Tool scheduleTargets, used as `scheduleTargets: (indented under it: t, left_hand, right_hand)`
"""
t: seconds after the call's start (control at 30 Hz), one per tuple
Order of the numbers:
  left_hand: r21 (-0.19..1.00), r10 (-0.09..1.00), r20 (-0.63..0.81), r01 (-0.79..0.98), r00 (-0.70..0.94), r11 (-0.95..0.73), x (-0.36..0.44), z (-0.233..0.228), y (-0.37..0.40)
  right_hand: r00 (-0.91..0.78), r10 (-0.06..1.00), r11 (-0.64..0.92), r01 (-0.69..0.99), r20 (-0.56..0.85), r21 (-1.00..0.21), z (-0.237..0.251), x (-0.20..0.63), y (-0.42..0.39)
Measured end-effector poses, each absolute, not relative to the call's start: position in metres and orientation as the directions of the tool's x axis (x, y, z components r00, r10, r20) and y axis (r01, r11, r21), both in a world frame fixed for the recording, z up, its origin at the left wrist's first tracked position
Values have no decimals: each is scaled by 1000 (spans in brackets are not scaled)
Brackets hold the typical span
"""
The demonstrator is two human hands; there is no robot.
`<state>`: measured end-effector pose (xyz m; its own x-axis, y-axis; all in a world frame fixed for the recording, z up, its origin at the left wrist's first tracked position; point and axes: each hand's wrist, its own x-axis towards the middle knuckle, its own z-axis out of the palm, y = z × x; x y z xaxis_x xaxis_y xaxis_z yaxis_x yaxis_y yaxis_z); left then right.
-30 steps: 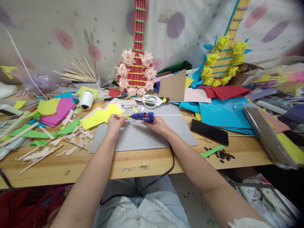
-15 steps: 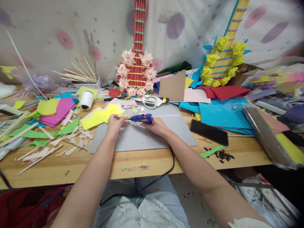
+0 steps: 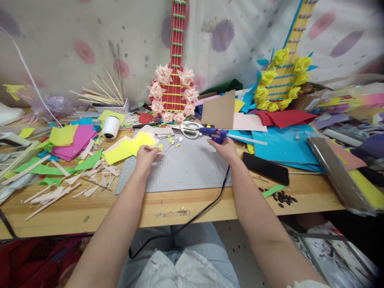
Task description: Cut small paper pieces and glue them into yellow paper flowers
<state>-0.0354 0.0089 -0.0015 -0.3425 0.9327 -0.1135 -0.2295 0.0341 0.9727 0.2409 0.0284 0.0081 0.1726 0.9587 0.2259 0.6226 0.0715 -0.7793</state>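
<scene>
My right hand is wrapped round a blue hot glue gun over the right part of the grey cutting mat. A clear glue stick juts from the gun's back, and its black cord runs down past the table edge. Over the mat's left part, my left hand pinches a small yellow paper piece between thumb and fingers. Yellow paper sheets lie just behind that hand. Small white and yellow scraps are scattered between the hands, near white-handled scissors.
A red paper guitar with pink flowers and a yellow one lean at the back. Paper strips litter the left. A black phone, black beads and blue sheets lie right. A white roll stands behind.
My right hand has carried the glue gun rightward, away from the yellow paper piece. My left hand stays almost in place, still pinching the piece.
</scene>
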Motion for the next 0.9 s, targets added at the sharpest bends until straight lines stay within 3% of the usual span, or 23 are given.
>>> scheduleTargets:
  t: [0.13, 0.5, 0.73, 0.83, 0.9]
  left_hand:
    - [976, 934, -84, -217, -347, 7, -34, -2, 9]
    - [982, 928, -27, -185, -372, -46, -32, -7, 10]
    - [974, 935, -27, -219, -354, -55, -31, -11, 11]
    - [957, 952, -66, -290, -299, -24, -30, -8, 9]
    - [932, 969, -114, -362, -221, 27, -28, -5, 7]
  right_hand:
    - [378, 907, -136, 678, 184, -722, -2, 273, 41]
    - [415, 903, -274, 761, 116, -589, -6, 257, 49]
    - [354, 916, -244, 865, 189, -439, 15, 277, 22]
    - [211, 978, -190, 871, -4, -453, 31, 277, 7]
    - [-40, 992, -40, 802, -121, -595, 40, 264, 3]
